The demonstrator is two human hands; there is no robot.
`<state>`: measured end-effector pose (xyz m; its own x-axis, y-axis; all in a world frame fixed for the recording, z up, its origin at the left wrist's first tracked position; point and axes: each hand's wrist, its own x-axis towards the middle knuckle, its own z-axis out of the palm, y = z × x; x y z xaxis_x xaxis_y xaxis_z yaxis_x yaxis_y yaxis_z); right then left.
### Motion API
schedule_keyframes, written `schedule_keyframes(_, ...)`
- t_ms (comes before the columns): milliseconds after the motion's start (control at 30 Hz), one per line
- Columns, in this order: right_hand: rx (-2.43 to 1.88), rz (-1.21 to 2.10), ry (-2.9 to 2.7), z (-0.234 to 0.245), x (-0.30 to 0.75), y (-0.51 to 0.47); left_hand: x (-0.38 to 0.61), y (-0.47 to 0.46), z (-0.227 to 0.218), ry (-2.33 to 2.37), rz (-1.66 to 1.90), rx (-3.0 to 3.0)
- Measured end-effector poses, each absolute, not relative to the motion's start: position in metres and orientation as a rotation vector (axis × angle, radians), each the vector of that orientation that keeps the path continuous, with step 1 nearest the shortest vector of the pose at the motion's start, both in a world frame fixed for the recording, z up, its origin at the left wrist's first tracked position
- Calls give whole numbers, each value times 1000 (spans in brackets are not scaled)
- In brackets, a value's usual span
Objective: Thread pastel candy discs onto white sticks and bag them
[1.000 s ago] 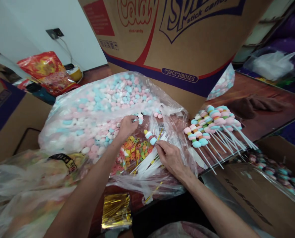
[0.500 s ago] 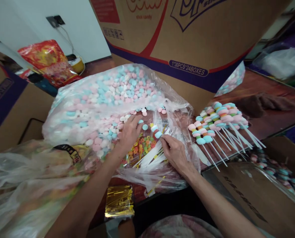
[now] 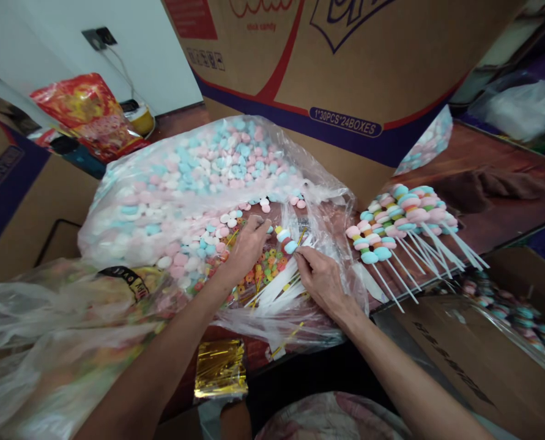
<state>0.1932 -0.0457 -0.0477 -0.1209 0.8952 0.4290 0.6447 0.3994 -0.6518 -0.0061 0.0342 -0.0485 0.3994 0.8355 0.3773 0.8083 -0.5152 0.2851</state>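
Note:
My right hand (image 3: pixel 320 272) pinches a stick low down, just below the candies on it. That candy skewer (image 3: pixel 285 240) carries white, red and blue pieces, with a small yellow one at its tip. To its left, my left hand (image 3: pixel 249 244) is closed at the fingertips on a small blue candy (image 3: pixel 269 230), a short gap from the skewer's tip. Beneath my hands lie ring-shaped gummies (image 3: pixel 272 261) in orange, green and yellow, and a bundle of white sticks (image 3: pixel 276 292). A large clear bag (image 3: pixel 208 162) of pink, white and blue candies spreads behind my left hand.
Finished candy skewers (image 3: pixel 405 220) are piled on the table's right. A large cardboard box (image 3: pixel 345 79) stands behind. Gold twist ties (image 3: pixel 221 368) lie at the front edge. An open carton (image 3: pixel 456 348) with more skewers sits lower right; a red packet (image 3: pixel 86 113) stands back left.
My left hand has moved slightly right, bringing the blue candy closer to the skewer's tip. My right hand stays nearly in place, still gripping the stick. The view has shifted a little.

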Motion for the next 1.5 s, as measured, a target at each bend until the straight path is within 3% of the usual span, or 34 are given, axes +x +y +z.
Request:
schedule_keyframes(267,-1334,418,-1832,-48,193,-46,-3,40,-41,1581,789,2341)
schedule_keyframes(500,-1213,479,-1810,-48,192,-46,-3,30,-33,1240,1206,1197)
schedule_keyframes(600,-1158,470,-1830,-48,192,-47,1,25,-27,1187,1281,967)
schedule_keyframes(1500,-1184,522,-1862,-48,193,-47,-4,14,-31,1314,1275,1264)
